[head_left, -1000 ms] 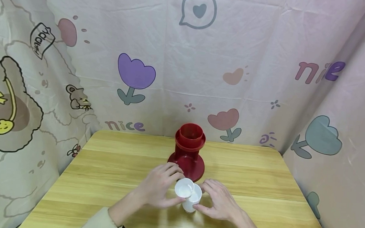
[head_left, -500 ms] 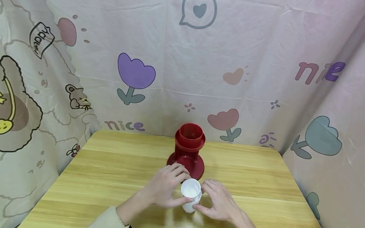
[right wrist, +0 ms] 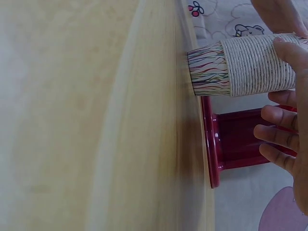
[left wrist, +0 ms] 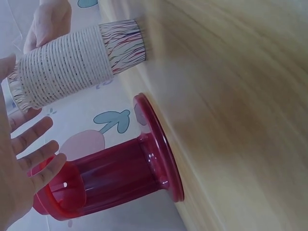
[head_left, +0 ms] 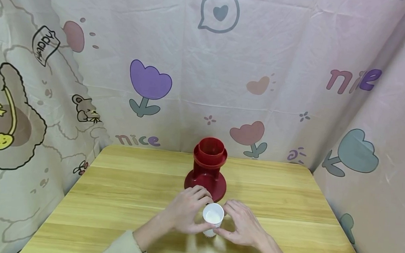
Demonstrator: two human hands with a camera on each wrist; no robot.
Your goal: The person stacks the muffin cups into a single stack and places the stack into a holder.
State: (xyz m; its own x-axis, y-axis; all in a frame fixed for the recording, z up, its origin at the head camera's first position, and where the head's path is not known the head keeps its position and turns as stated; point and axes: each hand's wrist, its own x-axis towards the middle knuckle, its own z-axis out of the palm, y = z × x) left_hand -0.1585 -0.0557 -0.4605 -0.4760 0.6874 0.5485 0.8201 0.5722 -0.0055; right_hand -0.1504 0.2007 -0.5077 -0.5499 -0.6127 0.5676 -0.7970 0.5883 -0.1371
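Note:
A stack of nested paper cups (left wrist: 67, 66), white with ribbed rims and coloured streaky lines on the lowest cup, stands upright on the table. In the head view the white top cup (head_left: 213, 214) sits in line over the stack. My left hand (head_left: 187, 210) pinches this cup at its rim between thumb and forefinger. From the other side my right hand (head_left: 241, 225) holds the upper part of the stack between thumb and forefinger. In the right wrist view its thumb (right wrist: 288, 52) lies along the ribbed rims, with the other fingers spread.
Just behind the cups stands a dark red plastic tube-shaped stand (head_left: 207, 172) with a round base and an open top. The wooden table (head_left: 134, 172) meets a printed cloth backdrop (head_left: 192, 65) at the back and sides.
My left hand has moved right and slightly down, bringing its cup from beside the stack's opening to directly over it. The right hand has stayed nearly still.

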